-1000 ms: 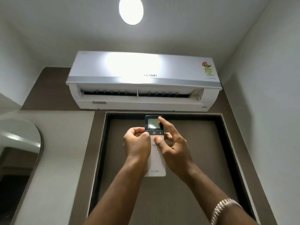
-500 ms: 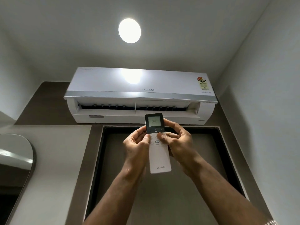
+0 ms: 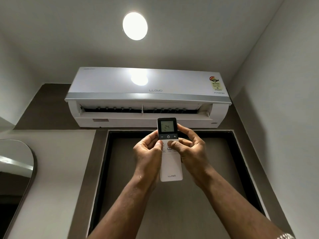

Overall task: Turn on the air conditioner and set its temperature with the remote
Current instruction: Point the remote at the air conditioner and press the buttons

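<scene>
A white air conditioner (image 3: 146, 83) hangs high on the wall, its front flap open and the dark vent slot showing. Below it I hold a slim white remote (image 3: 170, 166) upright with both hands; its dark top screen reads 24. My left hand (image 3: 148, 156) grips the remote's left edge, thumb on the upper buttons. My right hand (image 3: 189, 150) wraps the right edge, index finger beside the screen and thumb resting on the buttons under the power key.
A dark framed door panel (image 3: 172, 204) stands straight ahead under the unit. A round ceiling light (image 3: 135, 25) glows above. A curved mirror (image 3: 15, 169) is on the left wall, and a plain wall (image 3: 284, 118) closes in on the right.
My right index finger has left the plus button and curled beside the screen. The remote is raised nearer the unit, and the view has tilted upward.
</scene>
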The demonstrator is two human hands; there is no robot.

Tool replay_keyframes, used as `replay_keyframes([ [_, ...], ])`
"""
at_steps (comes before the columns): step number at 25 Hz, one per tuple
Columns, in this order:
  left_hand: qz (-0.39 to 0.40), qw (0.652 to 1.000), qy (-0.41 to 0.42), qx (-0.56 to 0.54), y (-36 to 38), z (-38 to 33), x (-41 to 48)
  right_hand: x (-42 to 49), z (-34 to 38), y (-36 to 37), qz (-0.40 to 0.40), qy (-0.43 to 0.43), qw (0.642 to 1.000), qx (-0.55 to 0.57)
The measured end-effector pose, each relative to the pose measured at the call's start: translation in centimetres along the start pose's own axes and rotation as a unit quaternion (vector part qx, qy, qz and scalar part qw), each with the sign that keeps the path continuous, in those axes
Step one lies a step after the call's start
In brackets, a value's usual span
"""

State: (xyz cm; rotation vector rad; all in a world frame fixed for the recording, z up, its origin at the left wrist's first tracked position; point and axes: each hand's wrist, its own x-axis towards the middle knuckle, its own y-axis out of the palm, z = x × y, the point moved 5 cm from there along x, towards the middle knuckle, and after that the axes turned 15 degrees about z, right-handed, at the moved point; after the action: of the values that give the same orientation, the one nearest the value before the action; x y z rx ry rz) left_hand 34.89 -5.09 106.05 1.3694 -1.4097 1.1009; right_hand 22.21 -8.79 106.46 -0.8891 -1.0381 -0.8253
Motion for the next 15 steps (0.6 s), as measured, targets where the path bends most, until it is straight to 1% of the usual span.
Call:
replay_keyframes([
  [5,0.014,1.0,0.006,0.027,0.8,-0.1,-0.4,-0.8,0.5,-0.5,-0.007,0.001,1.0,-0.007],
  [15,0.031,0.999,-0.013,0.022,1.1,-0.3,-1.3,-2.0,0.8,-0.6,-0.012,0.032,0.999,0.004],
])
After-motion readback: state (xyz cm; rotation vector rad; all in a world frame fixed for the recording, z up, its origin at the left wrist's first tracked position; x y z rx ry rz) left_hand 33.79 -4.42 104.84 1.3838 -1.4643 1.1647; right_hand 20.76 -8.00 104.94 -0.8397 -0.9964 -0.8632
